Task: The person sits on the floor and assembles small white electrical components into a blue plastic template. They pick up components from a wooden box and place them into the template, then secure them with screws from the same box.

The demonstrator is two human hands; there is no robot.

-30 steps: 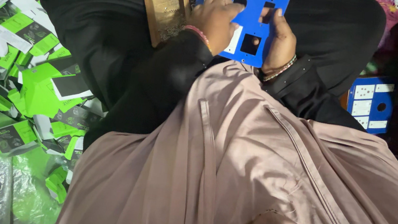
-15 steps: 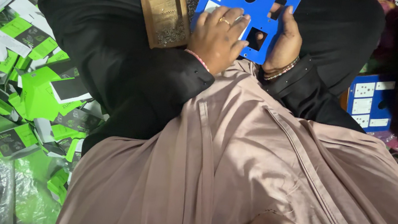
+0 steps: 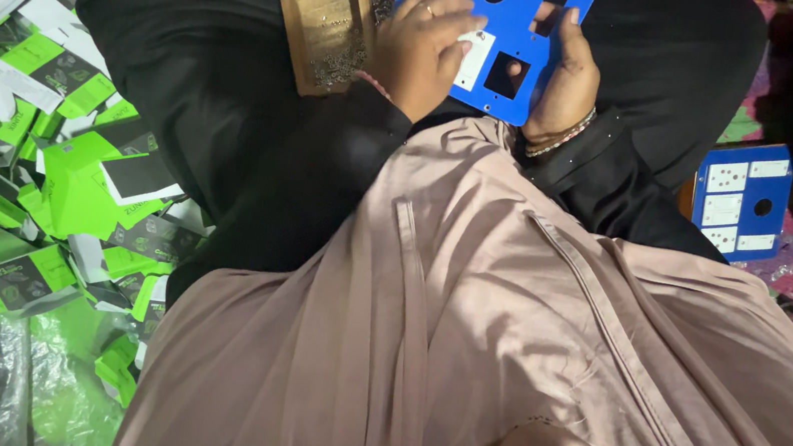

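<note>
Hands meet on a blue plate [image 3: 501,24] with round and square holes, held over the lap: the left hand [image 3: 423,50] lies on its face, fingers pressing a white insert [image 3: 474,59], and the right hand [image 3: 565,82] grips its right edge. A wooden tray [image 3: 325,28] sits just left, green cartons [image 3: 54,141] lie farther left, and a second blue plate [image 3: 740,200] lies well apart at right
</note>
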